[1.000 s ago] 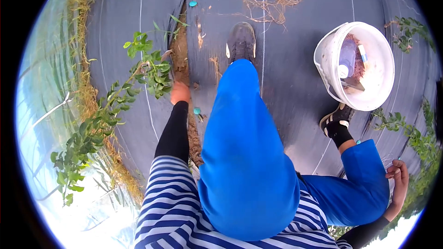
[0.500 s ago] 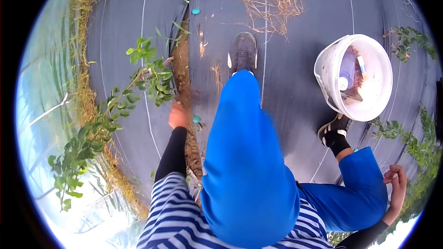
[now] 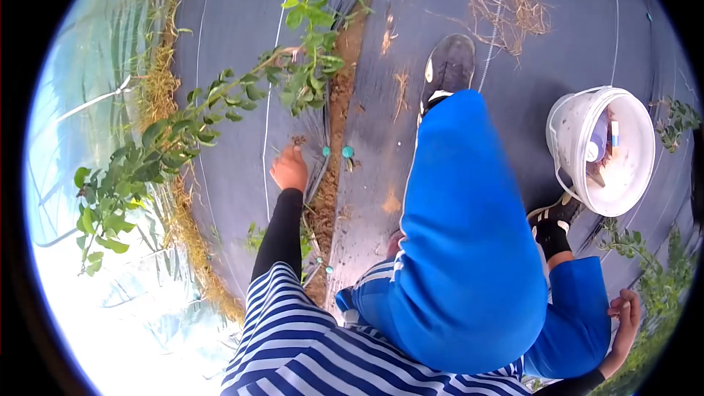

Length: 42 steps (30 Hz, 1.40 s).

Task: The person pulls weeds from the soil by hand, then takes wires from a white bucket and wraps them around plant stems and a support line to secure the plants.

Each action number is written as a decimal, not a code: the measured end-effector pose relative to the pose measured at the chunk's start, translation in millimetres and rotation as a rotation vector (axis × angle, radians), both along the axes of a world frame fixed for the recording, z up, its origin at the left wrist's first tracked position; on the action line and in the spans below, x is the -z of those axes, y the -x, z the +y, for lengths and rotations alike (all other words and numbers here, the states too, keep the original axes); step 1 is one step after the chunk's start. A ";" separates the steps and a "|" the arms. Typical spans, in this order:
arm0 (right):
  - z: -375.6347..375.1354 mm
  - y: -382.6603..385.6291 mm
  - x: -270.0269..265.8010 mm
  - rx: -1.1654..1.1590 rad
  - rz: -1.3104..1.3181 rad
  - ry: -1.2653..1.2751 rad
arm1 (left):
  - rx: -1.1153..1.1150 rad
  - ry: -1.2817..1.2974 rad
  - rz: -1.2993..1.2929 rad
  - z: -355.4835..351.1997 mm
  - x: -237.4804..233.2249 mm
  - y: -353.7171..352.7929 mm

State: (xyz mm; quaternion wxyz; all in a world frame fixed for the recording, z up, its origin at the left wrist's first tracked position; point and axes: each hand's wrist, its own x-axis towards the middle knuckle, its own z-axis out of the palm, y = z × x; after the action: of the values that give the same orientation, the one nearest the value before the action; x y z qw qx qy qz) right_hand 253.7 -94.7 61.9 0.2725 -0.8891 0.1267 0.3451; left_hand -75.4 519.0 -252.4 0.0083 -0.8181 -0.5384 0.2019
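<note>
My left hand is closed in a pinch at the left of the soil strip. A small brown clump, maybe dry plant matter or roots, shows at its fingertips; its kind is too small to make out. Just right of the hand runs the bare soil strip between two sheets of dark ground cover, with teal pegs beside it. A leafy branch arches above and left of this hand. At the far right my right hand hangs beside my blue-clad knee, fingers loosely bent and apart, holding nothing visible.
A white bucket with a bottle and other small items inside stands at the right, close to my shoe. Dry stalks lie on the cover ahead. Straw and plastic sheeting line the left; more plants grow at right.
My left hand has come away from the soil strip to its left, and the brown clump now shows at its fingertips. The view has shifted, moving the scene rightward. My right hand stays by the knee.
</note>
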 end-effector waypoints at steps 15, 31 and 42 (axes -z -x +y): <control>2.4 -4.4 5.1 -0.005 -0.005 -0.012 | -0.102 0.122 -0.063 2.5 60.7 67.5; 1.2 -5.7 7.5 -0.037 0.023 0.007 | -1.276 0.344 -0.759 -64.4 104.9 1.8; 0.8 -4.1 7.5 -0.015 0.018 -0.004 | -1.382 0.196 -0.836 -65.4 106.4 -20.1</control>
State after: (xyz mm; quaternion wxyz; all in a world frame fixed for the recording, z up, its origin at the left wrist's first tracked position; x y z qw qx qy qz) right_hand 257.8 -93.9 54.4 0.2707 -0.8863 0.1218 0.3554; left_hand -55.3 453.5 -358.8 -0.3915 -0.3056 -0.8603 -0.1148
